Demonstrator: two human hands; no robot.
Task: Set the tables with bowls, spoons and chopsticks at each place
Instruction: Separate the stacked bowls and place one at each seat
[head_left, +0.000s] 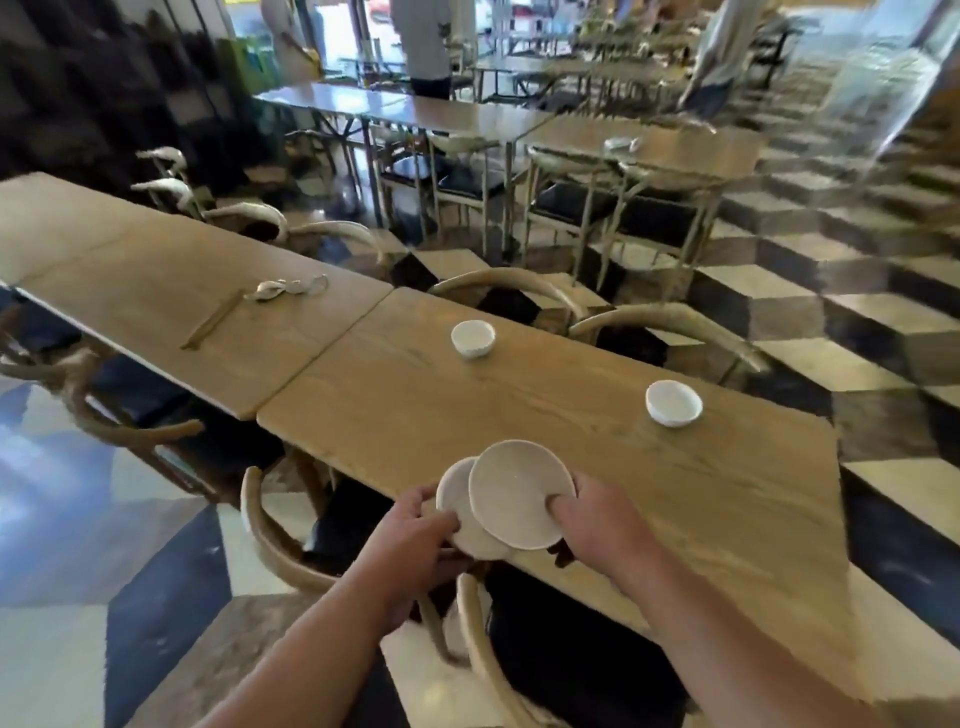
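2 bowls (472, 339) sit on a wooden table (597, 457) over checkered floor (857, 322).

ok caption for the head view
Left hand grips one shallow white bowl, right hand another, above the wooden table; two small white bowls placed.

No readable text, label, brand, number or sign anywhere: none on the plain white bowls (514, 488), none on the wooden tables (597, 467), and nothing legible in the blurred background.
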